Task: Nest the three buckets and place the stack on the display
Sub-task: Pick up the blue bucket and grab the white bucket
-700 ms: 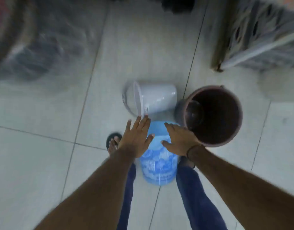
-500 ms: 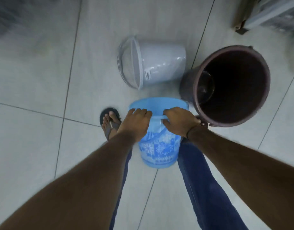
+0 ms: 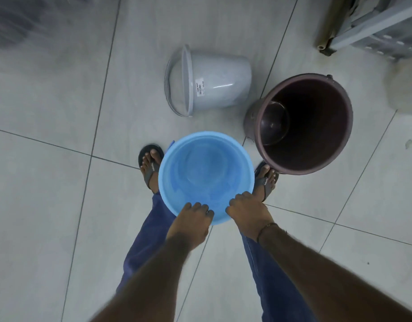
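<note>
A blue bucket [image 3: 205, 173] is held upright over my feet, its open mouth facing me. My left hand [image 3: 191, 223] and my right hand [image 3: 248, 213] both grip its near rim, side by side. A white bucket [image 3: 214, 80] lies on its side on the tiled floor beyond, mouth to the left, with a label on its wall. A large dark brown bucket [image 3: 302, 126] stands upright to the right, empty, close to the blue one.
My two sandalled feet [image 3: 150, 166] stand under the blue bucket on grey floor tiles. A grey slatted rack [image 3: 374, 26] sits at the top right corner with a rolled brown item against it. Blurred dark goods fill the top left.
The blue bucket, upside down on the floor before, has been gripped at its rim by both hands, lifted and turned mouth up. The view has tilted down.
</note>
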### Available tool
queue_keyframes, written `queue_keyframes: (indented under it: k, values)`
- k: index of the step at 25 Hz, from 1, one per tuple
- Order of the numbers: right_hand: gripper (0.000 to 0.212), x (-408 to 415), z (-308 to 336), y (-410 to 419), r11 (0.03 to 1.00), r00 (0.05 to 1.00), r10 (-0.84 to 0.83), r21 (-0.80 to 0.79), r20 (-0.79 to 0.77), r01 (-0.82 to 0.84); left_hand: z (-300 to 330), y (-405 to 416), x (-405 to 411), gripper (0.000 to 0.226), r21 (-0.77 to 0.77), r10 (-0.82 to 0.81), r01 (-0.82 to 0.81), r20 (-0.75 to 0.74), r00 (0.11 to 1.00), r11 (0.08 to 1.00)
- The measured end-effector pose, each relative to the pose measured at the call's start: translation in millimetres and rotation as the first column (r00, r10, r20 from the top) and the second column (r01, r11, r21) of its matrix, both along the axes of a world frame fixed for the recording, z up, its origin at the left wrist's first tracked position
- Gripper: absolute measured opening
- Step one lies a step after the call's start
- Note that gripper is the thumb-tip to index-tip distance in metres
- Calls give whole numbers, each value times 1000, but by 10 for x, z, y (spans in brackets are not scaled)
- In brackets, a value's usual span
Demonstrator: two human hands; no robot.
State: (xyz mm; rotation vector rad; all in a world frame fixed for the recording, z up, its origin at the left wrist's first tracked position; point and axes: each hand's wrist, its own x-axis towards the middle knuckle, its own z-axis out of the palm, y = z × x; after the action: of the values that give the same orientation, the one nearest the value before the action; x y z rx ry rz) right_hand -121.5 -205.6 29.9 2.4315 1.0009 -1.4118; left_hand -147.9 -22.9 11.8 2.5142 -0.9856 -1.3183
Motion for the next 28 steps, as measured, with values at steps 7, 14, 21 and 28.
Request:
queue_keyframes:
  k: [7,14,21,28]
  values:
    - [13,-204,-239,-209,999,997,45,10,-68,-44,-205,-29,-266,25,152,69,-57,-72,995,987]
    - [21,772,321,-52,997,997,-74,-6,-5,74,442,59,737,20,134,323,-315,-44,945,940]
    - [49,2881,-516,532,977,843,91,117,531,-179,-541,21,2291,41,-57,952,-953,-55,300,297]
    - [27,3528,-1028,835,824,715,556,-172,423,-539,-1254,-89,2440,18,-77,908,-913,-100,406,400]
